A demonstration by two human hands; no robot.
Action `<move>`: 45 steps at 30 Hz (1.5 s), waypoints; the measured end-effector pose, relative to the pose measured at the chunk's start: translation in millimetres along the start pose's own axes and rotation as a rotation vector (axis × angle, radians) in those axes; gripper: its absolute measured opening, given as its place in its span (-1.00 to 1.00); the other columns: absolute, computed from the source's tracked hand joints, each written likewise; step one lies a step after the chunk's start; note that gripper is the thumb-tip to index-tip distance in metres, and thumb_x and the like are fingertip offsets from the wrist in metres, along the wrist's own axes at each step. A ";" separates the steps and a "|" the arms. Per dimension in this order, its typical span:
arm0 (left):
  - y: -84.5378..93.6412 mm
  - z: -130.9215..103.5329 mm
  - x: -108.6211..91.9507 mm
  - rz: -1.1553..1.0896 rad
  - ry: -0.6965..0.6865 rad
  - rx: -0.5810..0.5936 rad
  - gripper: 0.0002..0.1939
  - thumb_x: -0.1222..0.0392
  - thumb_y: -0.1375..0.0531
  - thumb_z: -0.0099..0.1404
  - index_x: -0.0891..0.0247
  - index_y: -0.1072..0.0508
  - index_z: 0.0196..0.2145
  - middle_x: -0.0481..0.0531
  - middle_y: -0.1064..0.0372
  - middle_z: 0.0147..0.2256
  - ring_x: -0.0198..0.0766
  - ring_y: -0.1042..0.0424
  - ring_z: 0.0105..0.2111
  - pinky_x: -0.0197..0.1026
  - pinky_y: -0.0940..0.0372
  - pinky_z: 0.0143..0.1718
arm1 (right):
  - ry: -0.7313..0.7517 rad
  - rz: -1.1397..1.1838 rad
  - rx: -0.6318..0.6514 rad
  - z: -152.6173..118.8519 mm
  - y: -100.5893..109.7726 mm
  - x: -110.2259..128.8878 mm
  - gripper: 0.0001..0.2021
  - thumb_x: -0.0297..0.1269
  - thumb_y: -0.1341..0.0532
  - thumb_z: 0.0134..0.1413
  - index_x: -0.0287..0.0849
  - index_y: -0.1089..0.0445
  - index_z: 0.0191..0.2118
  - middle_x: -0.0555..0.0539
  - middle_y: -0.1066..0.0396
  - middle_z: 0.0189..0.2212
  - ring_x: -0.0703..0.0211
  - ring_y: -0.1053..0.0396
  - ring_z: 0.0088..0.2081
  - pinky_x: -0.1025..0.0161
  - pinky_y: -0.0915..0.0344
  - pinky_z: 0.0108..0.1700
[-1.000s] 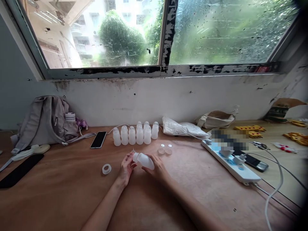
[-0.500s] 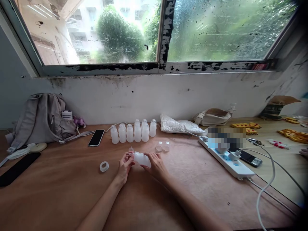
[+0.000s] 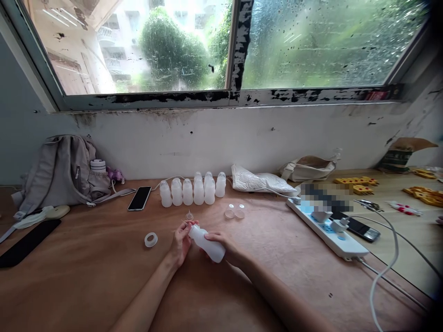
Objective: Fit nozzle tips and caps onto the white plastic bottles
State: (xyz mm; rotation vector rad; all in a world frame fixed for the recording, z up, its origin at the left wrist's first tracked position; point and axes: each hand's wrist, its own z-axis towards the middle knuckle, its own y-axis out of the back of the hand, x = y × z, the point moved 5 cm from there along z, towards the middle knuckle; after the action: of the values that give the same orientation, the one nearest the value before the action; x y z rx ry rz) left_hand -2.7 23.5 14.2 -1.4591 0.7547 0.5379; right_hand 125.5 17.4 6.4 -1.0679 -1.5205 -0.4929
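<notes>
A translucent white baby bottle point(image 3: 209, 244) lies tilted between my hands, its neck pointing up and to the left. My right hand point(image 3: 226, 246) is wrapped round its body. At the neck, the fingers of my left hand point(image 3: 180, 242) are closed on the bottle; whether they also hold some small part I cannot make out. Just beyond them a clear silicone nipple point(image 3: 189, 215) rests on the table. A white ring point(image 3: 151, 240) lies to the left of my left hand. Two clear caps point(image 3: 229, 211) sit side by side beyond my right hand.
Several similar bottles point(image 3: 198, 189) stand in a row near the wall. A phone point(image 3: 139, 198) and a grey backpack point(image 3: 58, 170) are at the left. On the right lie a power strip point(image 3: 332, 233) with cables, a white plastic package point(image 3: 259, 180) and yellow parts point(image 3: 356, 180).
The bottle has tipped, its base swinging down and toward me to the right. My right hand has moved with it, while my left hand stays at the neck.
</notes>
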 end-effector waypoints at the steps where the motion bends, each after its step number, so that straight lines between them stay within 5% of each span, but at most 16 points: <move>1: -1.5 -0.8 0.7 -0.043 0.027 0.021 -0.93 0.23 -0.17 0.09 0.27 -0.42 -0.43 0.05 -0.39 -0.27 -0.26 -0.32 -0.24 -0.26 -0.16 -0.23 | -0.069 0.094 0.063 -1.7 -3.7 -2.0 -0.58 0.01 -0.08 -0.05 -0.31 -0.33 -0.26 -0.11 -0.41 -0.48 0.28 -0.31 -0.58 0.40 -0.16 -0.63; 6: -1.4 -0.6 5.6 -0.063 0.064 -0.010 -0.87 0.19 -0.16 0.05 0.27 -0.42 -0.41 0.04 -0.38 -0.28 -0.21 -0.32 -0.23 -0.22 -0.17 -0.21 | -0.154 0.194 0.112 -4.6 -7.1 -1.6 -0.54 0.01 -0.05 -0.02 -0.34 -0.31 -0.20 -0.12 -0.39 -0.51 0.27 -0.31 -0.60 0.40 -0.17 -0.65; 10: 6.2 3.9 7.9 0.090 -0.015 -0.150 -0.75 0.05 -0.19 0.04 0.26 -0.40 -0.36 0.01 -0.37 -0.38 -0.30 -0.34 -0.37 -0.28 -0.18 -0.32 | 0.101 0.038 -0.115 -1.7 2.6 10.6 -0.65 -0.12 -0.24 -0.15 -0.26 -0.32 -0.25 -0.05 -0.38 -0.42 0.30 -0.31 -0.48 0.42 -0.18 -0.52; 13: 6.3 5.9 7.9 0.137 -0.048 -0.167 -0.72 0.05 -0.23 0.00 0.28 -0.39 -0.35 0.04 -0.39 -0.35 -0.30 -0.35 -0.37 -0.30 -0.16 -0.35 | 0.140 -0.056 -0.213 -0.3 7.0 13.4 -0.64 -0.13 -0.28 -0.22 -0.21 -0.31 -0.27 -0.02 -0.38 -0.39 0.28 -0.30 -0.44 0.41 -0.18 -0.50; 24: -1.9 9.9 14.6 0.078 0.019 -0.066 -0.72 0.08 -0.18 0.05 0.26 -0.41 -0.28 0.08 -0.38 -0.20 -0.19 -0.35 -0.21 -0.24 -0.18 -0.20 | 0.011 0.082 -0.068 2.3 12.3 6.5 -0.63 -0.03 -0.16 -0.11 -0.26 -0.27 -0.27 -0.05 -0.33 -0.50 0.28 -0.29 -0.59 0.41 -0.16 -0.70; 33: -5.9 1.2 14.0 0.092 0.027 -0.127 -0.75 0.13 -0.21 0.06 0.23 -0.35 -0.28 0.00 -0.35 -0.29 -0.26 -0.34 -0.28 -0.26 -0.17 -0.24 | 0.147 -0.145 -0.327 -0.1 5.9 11.2 -0.65 -0.10 -0.30 -0.27 -0.23 -0.32 -0.35 -0.02 -0.36 -0.45 0.20 -0.30 -0.40 0.32 -0.22 -0.42; 42: -8.1 2.8 8.7 -0.022 0.139 -0.027 -0.67 0.16 -0.22 0.04 0.22 -0.33 -0.20 0.06 -0.35 -0.24 -0.25 -0.34 -0.39 -0.21 -0.21 -0.31 | -0.245 0.513 0.028 -0.9 -12.2 -9.2 -0.52 0.09 -0.01 -0.03 -0.29 -0.29 -0.25 -0.07 -0.34 -0.50 0.30 -0.29 -0.60 0.42 -0.12 -0.73; 45: -9.4 2.5 8.9 -0.058 0.178 -0.006 -0.63 0.13 -0.21 0.05 0.21 -0.34 -0.15 0.11 -0.34 -0.16 -0.17 -0.35 -0.33 -0.16 -0.22 -0.30 | -0.216 0.487 0.015 2.3 -14.2 -10.9 -0.49 0.12 0.01 -0.04 -0.28 -0.27 -0.23 -0.07 -0.33 -0.50 0.28 -0.28 -0.60 0.41 -0.11 -0.74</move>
State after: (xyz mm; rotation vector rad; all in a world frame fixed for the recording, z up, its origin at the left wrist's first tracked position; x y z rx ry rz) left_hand 10.5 24.3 13.9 -1.5439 0.8481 0.3688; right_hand 111.6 8.3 -0.9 -1.4600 -1.3768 -0.0272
